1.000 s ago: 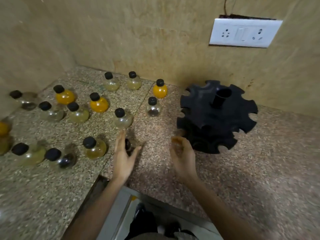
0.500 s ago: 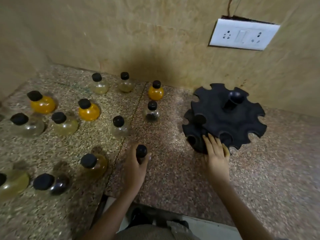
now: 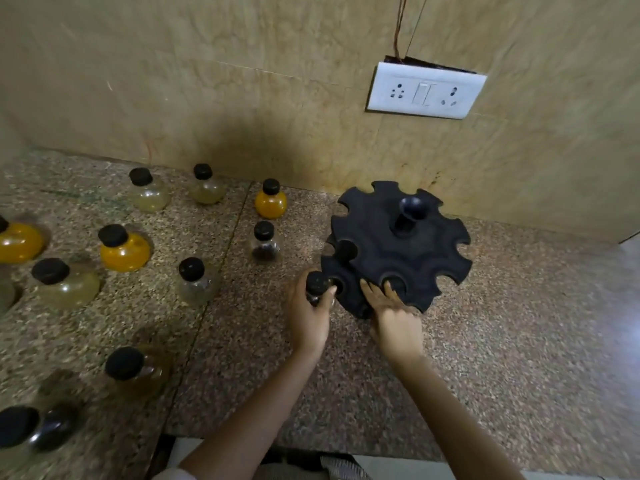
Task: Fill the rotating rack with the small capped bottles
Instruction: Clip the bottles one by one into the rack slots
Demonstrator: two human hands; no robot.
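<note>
A black two-tier rotating rack [image 3: 415, 251] with notched edges and a central post stands on the granite counter near the wall. My left hand [image 3: 310, 313] is closed around a small black-capped bottle [image 3: 317, 284], held right at the rack's lower-left notch. My right hand [image 3: 393, 317] rests on the rack's front edge, fingers spread on the upper tier. Several other small capped bottles stand to the left: orange ones [image 3: 125, 249] [image 3: 270, 201], pale yellowish ones [image 3: 65, 284] [image 3: 149, 192], a dark one [image 3: 265, 242].
The counter's front edge [image 3: 311, 448] runs just below my forearms. A tiled wall rises behind the rack, with a white socket plate [image 3: 426, 91] up right. More bottles [image 3: 133, 368] [image 3: 33, 427] sit at the near left. Bare granite [image 3: 519, 341] lies right of the rack.
My left hand picked up a bottle from the counter and carried it right to the rack's lower notch. My right hand moved onto the rack's front edge and stays there.
</note>
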